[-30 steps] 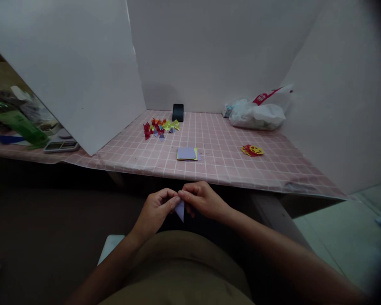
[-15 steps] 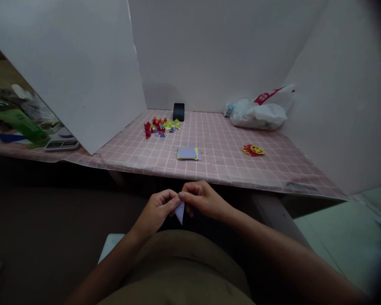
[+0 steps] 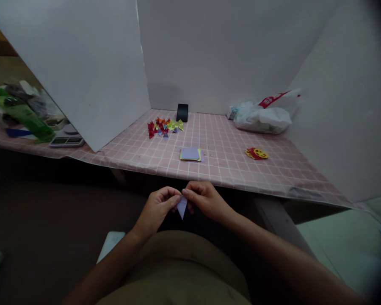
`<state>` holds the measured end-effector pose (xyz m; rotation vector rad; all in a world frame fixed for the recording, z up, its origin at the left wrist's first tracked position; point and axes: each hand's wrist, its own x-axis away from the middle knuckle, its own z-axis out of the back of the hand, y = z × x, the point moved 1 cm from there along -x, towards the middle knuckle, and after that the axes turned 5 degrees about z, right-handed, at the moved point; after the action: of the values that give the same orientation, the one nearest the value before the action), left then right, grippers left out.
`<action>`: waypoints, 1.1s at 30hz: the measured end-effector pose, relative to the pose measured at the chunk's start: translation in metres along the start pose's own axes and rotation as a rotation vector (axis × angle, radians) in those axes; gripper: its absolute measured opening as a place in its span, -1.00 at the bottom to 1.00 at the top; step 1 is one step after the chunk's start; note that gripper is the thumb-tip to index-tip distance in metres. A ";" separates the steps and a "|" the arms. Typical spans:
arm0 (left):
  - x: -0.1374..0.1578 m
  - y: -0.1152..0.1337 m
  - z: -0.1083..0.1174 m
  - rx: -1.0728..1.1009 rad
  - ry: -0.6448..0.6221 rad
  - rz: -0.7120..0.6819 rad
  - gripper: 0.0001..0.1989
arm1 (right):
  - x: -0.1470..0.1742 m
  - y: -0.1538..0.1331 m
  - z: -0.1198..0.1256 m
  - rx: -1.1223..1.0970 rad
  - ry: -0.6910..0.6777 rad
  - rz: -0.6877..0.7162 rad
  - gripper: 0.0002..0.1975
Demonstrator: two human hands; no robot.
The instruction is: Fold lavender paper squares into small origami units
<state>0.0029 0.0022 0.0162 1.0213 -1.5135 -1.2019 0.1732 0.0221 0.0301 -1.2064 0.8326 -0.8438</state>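
Observation:
A small folded piece of lilac paper (image 3: 182, 208) hangs point-down between my two hands, in front of the table edge and above my lap. My left hand (image 3: 160, 207) pinches its upper left side between thumb and fingers. On the upper right side, my right hand (image 3: 205, 199) pinches it too, the thumb close to the left thumb. The fingers behind the paper are partly hidden. Beyond the hands, a stack of square paper sheets (image 3: 189, 153), lilac on top with yellow below, lies on the table. Several small folded paper figures (image 3: 164, 127) in red, orange, yellow and lilac are grouped farther back.
The table has a pink checked cover (image 3: 216, 146). A black phone-like object (image 3: 182, 113) leans at the back. To the right are a white plastic bag (image 3: 263, 118) and red and yellow cut-out pieces (image 3: 257, 153). White panels surround the tabletop; a scale (image 3: 66, 141) and a green bottle (image 3: 25, 116) are at left.
The view has turned slightly, so the table items sit a little farther right. The thumbs have moved a little apart at the top of the paper; both hands still hold it.

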 end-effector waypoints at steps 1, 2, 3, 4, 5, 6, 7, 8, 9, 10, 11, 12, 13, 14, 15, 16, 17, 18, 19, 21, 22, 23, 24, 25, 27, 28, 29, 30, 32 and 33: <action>0.000 0.000 0.000 0.017 0.027 -0.006 -0.82 | 0.000 0.000 0.000 -0.005 0.016 0.002 -0.66; 0.000 0.000 0.000 0.033 0.056 -0.019 -0.82 | -0.001 0.000 -0.001 -0.023 0.022 -0.005 -0.66; 0.001 0.001 0.000 0.042 0.085 -0.035 -0.82 | -0.001 0.001 -0.002 -0.052 0.013 -0.021 -0.67; 0.002 0.002 0.000 0.042 0.117 -0.056 -0.81 | -0.002 0.001 -0.003 -0.089 -0.009 -0.047 -0.68; 0.003 0.003 0.000 0.035 0.148 -0.079 -0.81 | -0.002 0.002 -0.004 -0.129 -0.034 -0.075 -0.68; 0.004 0.004 0.000 0.026 0.177 -0.099 -0.82 | -0.002 0.003 -0.005 -0.165 -0.058 -0.099 -0.68; 0.004 0.004 0.000 0.019 0.197 -0.112 -0.82 | -0.002 0.004 -0.006 -0.191 -0.076 -0.114 -0.68; 0.004 0.004 0.000 0.017 0.209 -0.118 -0.81 | -0.002 0.005 -0.006 -0.206 -0.081 -0.115 -0.68; 0.004 0.004 0.001 0.022 0.213 -0.119 -0.80 | -0.002 0.006 -0.006 -0.207 -0.074 -0.102 -0.68; 0.004 0.004 0.001 0.034 0.211 -0.117 -0.78 | -0.002 0.006 -0.006 -0.199 -0.062 -0.079 -0.69; 0.003 0.003 0.002 0.050 0.205 -0.112 -0.78 | -0.002 0.006 -0.006 -0.189 -0.049 -0.054 -0.70; 0.002 0.002 0.002 0.064 0.198 -0.107 -0.79 | -0.002 0.005 -0.005 -0.179 -0.040 -0.031 -0.71; 0.002 0.001 0.003 0.072 0.189 -0.103 -0.78 | -0.002 0.005 -0.005 -0.171 -0.029 -0.013 -0.71; 0.001 0.000 0.003 0.070 0.179 -0.103 -0.77 | -0.002 0.004 -0.004 -0.162 -0.018 -0.002 -0.71; 0.001 0.000 0.004 0.053 0.168 -0.102 -0.75 | -0.001 0.004 -0.004 -0.153 -0.011 0.005 -0.71; 0.001 0.000 0.004 0.026 0.159 -0.102 -0.74 | -0.001 0.004 -0.004 -0.143 -0.005 0.010 -0.72; 0.001 0.001 0.004 -0.004 0.155 -0.103 -0.75 | -0.001 0.004 -0.004 -0.131 -0.001 0.014 -0.72; 0.002 0.001 0.004 -0.031 0.155 -0.106 -0.76 | -0.001 0.004 -0.005 -0.119 0.000 0.019 -0.72; 0.003 0.002 0.005 -0.052 0.158 -0.109 -0.77 | 0.000 0.004 -0.006 -0.111 -0.001 0.024 -0.72; 0.005 0.004 0.004 -0.065 0.161 -0.118 -0.76 | 0.001 0.003 -0.007 -0.112 -0.001 0.038 -0.72; 0.005 0.005 0.004 -0.060 0.160 -0.125 -0.76 | 0.001 0.003 -0.007 -0.116 0.001 0.046 -0.72; 0.006 0.006 0.004 -0.053 0.159 -0.132 -0.76 | 0.002 0.003 -0.007 -0.122 0.005 0.051 -0.72; 0.006 0.006 0.004 -0.042 0.157 -0.139 -0.77 | 0.002 0.003 -0.007 -0.127 0.010 0.056 -0.72; 0.005 0.006 0.004 -0.028 0.157 -0.143 -0.78 | 0.002 0.004 -0.007 -0.131 0.017 0.060 -0.72; 0.004 0.006 0.005 0.008 0.164 -0.142 -0.81 | 0.001 0.005 -0.006 -0.135 0.040 0.058 -0.72; 0.004 0.005 0.006 0.028 0.169 -0.139 -0.81 | 0.000 0.006 -0.006 -0.141 0.052 0.051 -0.71; 0.004 0.005 0.006 0.046 0.176 -0.137 -0.80 | 0.000 0.007 -0.005 -0.149 0.062 0.043 -0.71; 0.003 0.005 0.006 0.054 0.179 -0.136 -0.78 | -0.001 0.008 -0.005 -0.156 0.068 0.036 -0.71; 0.004 0.005 0.006 0.039 0.177 -0.141 -0.76 | -0.001 0.008 -0.006 -0.153 0.064 0.038 -0.70; 0.004 0.005 0.005 0.020 0.174 -0.143 -0.77 | 0.000 0.008 -0.007 -0.142 0.059 0.049 -0.70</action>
<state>-0.0036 0.0005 0.0215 1.2325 -1.3381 -1.1654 0.1679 0.0207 0.0215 -1.2849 0.9789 -0.7944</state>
